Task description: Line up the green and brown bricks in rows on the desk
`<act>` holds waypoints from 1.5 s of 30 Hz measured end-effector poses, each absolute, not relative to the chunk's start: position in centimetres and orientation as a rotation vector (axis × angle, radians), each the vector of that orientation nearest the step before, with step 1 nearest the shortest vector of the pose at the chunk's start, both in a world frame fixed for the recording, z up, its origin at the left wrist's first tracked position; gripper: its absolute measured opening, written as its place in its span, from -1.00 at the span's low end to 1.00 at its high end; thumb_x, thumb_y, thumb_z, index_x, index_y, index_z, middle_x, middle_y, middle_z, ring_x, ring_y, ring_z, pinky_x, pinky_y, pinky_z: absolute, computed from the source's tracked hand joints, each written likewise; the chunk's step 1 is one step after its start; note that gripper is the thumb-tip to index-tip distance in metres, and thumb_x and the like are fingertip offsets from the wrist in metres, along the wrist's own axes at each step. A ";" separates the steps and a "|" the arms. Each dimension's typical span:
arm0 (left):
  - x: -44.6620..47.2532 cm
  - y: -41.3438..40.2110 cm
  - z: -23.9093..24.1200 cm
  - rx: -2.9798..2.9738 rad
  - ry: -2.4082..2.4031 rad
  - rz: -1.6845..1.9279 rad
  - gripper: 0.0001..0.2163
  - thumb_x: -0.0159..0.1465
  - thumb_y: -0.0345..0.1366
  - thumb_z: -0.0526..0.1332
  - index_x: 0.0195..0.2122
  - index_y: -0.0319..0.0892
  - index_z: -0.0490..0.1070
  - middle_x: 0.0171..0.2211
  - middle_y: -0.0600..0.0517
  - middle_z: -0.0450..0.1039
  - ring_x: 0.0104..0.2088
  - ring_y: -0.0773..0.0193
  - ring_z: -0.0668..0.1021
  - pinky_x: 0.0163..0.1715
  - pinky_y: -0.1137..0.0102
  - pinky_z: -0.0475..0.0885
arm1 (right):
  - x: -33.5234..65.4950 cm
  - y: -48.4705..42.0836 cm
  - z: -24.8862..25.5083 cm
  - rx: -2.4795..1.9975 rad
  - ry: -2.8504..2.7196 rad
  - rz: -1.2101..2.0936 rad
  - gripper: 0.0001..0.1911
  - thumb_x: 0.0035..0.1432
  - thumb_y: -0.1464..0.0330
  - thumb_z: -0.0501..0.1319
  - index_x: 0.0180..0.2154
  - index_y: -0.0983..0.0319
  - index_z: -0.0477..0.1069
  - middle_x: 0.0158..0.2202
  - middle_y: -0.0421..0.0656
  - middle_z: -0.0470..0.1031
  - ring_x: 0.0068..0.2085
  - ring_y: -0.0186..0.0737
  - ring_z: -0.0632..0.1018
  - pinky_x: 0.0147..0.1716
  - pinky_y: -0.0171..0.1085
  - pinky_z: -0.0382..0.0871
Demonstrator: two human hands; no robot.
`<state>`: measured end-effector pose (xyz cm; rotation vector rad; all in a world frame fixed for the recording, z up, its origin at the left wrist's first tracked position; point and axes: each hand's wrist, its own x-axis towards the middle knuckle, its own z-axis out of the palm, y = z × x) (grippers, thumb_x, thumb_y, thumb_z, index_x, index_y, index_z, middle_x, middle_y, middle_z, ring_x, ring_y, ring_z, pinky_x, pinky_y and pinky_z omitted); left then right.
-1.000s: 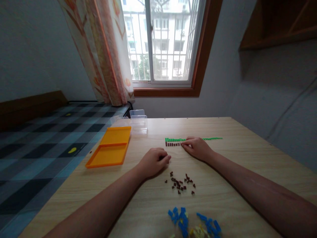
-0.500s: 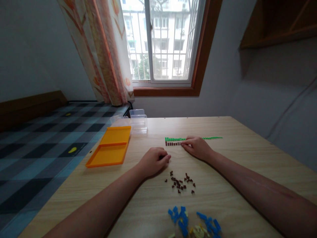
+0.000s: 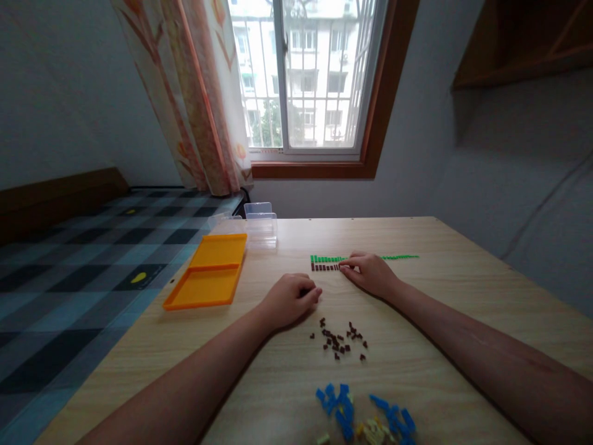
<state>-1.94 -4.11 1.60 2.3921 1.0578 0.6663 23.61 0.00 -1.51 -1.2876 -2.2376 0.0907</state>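
My right hand [image 3: 373, 273] rests on the table with thumb and index finger together at the right end of a short row of small brown bricks [image 3: 319, 267]. The brick under the fingertips is mostly covered. Just behind lies a longer row of green bricks [image 3: 324, 259], its middle hidden by the same hand. My left hand [image 3: 290, 300] lies to the left with curled fingers, and whatever is inside them cannot be seen. Nearer to me, loose brown bricks [image 3: 341, 346] are scattered between my forearms.
Blue bricks [image 3: 343, 414] and pale yellow bricks [image 3: 373, 429] lie at the near edge of view. An orange tray [image 3: 199, 290] sits on the left of the wooden table [image 3: 287, 377], with clear plastic boxes [image 3: 262, 228] behind. A checked bed [image 3: 92, 259] adjoins the left side.
The view has shifted slightly. My right index finger sits a little more raised and apart from the thumb at the brown row's end. My left hand stays in place.
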 end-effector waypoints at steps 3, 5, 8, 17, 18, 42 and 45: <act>-1.9 -4.1 1.6 2.401 1.061 0.660 -0.71 0.30 -0.32 0.14 -0.57 -0.24 0.43 -0.55 0.07 0.38 -0.50 0.39 0.39 -0.43 0.46 0.22 | 23.5 0.0 -1.5 -1.293 -2.248 0.070 -0.77 0.27 0.30 0.19 -0.19 0.17 0.62 -0.29 -0.14 0.57 -0.31 -0.24 0.54 -0.27 -0.30 0.34; -1.9 -4.1 1.6 2.404 1.053 0.661 -0.71 0.30 -0.32 0.14 -0.57 -0.24 0.42 -0.54 0.07 0.38 -0.50 0.39 0.39 -0.43 0.47 0.22 | 23.5 0.0 -1.5 -1.296 -2.255 0.061 -0.77 0.28 0.30 0.18 -0.20 0.16 0.62 -0.29 -0.14 0.58 -0.30 -0.24 0.54 -0.28 -0.30 0.34; -1.9 -4.2 1.7 2.406 1.045 0.662 -0.71 0.30 -0.33 0.14 -0.58 -0.24 0.41 -0.56 0.07 0.36 -0.51 0.39 0.38 -0.44 0.47 0.21 | 23.5 -0.1 -1.4 -1.288 -2.266 0.051 -0.77 0.29 0.29 0.17 -0.21 0.16 0.62 -0.30 -0.14 0.57 -0.31 -0.24 0.54 -0.28 -0.31 0.34; -1.9 -4.1 1.5 2.396 1.037 0.668 -0.72 0.30 -0.33 0.15 -0.56 -0.24 0.44 -0.54 0.06 0.39 -0.49 0.39 0.40 -0.42 0.47 0.23 | 23.8 0.2 -1.6 -1.274 -2.272 0.058 -0.77 0.27 0.29 0.19 -0.20 0.17 0.62 -0.31 -0.14 0.58 -0.32 -0.24 0.55 -0.27 -0.30 0.36; -1.9 -4.1 1.5 2.398 1.036 0.669 -0.73 0.29 -0.33 0.15 -0.56 -0.24 0.44 -0.54 0.07 0.39 -0.49 0.39 0.40 -0.42 0.47 0.23 | 23.8 0.3 -1.7 -1.277 -2.273 0.057 -0.78 0.27 0.29 0.19 -0.20 0.16 0.62 -0.30 -0.14 0.58 -0.32 -0.24 0.55 -0.27 -0.30 0.36; -1.8 -4.3 1.6 2.406 1.046 0.659 -0.72 0.29 -0.32 0.14 -0.56 -0.23 0.43 -0.54 0.07 0.38 -0.49 0.38 0.40 -0.43 0.46 0.23 | 23.8 0.3 -1.8 -1.280 -2.259 0.055 -0.78 0.27 0.27 0.20 -0.20 0.14 0.62 -0.28 -0.15 0.59 -0.30 -0.25 0.56 -0.25 -0.31 0.38; -1.9 -4.2 1.5 2.407 1.042 0.654 -0.72 0.30 -0.31 0.14 -0.55 -0.23 0.44 -0.54 0.06 0.39 -0.49 0.38 0.40 -0.43 0.47 0.24 | 23.8 0.2 -1.8 -1.267 -2.246 0.075 -0.78 0.27 0.27 0.19 -0.20 0.15 0.62 -0.29 -0.14 0.59 -0.30 -0.25 0.56 -0.25 -0.30 0.37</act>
